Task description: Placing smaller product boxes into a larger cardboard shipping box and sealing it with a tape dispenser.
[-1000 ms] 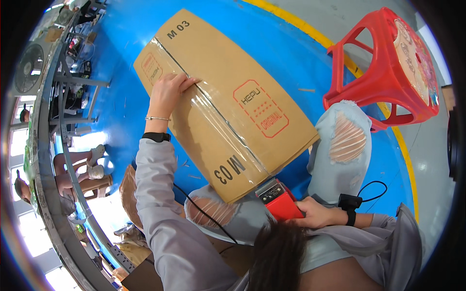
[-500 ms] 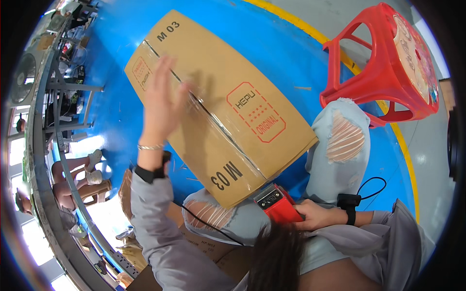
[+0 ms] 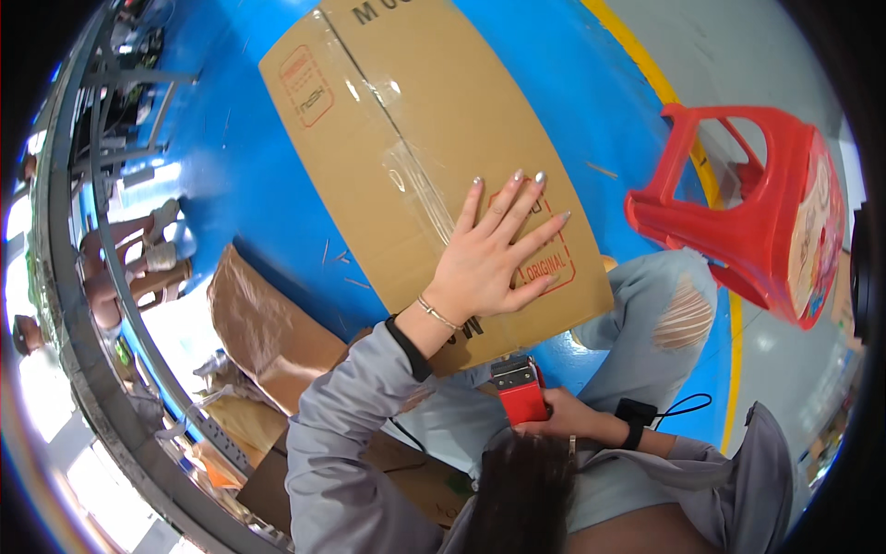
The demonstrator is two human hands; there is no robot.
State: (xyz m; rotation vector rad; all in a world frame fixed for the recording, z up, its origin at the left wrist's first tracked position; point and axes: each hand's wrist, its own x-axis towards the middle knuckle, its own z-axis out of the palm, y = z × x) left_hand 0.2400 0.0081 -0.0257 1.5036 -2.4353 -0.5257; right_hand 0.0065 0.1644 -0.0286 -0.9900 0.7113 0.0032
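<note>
A large brown cardboard box [image 3: 369, 166] stands in front of me, with shiny clear tape [image 3: 417, 198] running along its middle seam. My left hand [image 3: 489, 258] lies on the near part of its top, right of the seam, palm down and fingers spread. Close to the box's near edge, my right hand [image 3: 561, 415] is wrapped round a red tape dispenser [image 3: 523, 403]. The dispenser's toothed metal head points toward the box. Dark hair hides part of what is below the dispenser.
A red plastic stool [image 3: 706, 217] lies tipped on its side at the right. Crumpled brown paper [image 3: 268, 337] and another cardboard piece [image 3: 263, 494] are at the lower left. Beyond a metal bench frame [image 3: 138, 323], another person's legs [image 3: 115, 245] show.
My left hand has come down from above the box's left side onto its near right part. My right hand keeps hold of the tape dispenser near the box's edge. The view has shifted.
</note>
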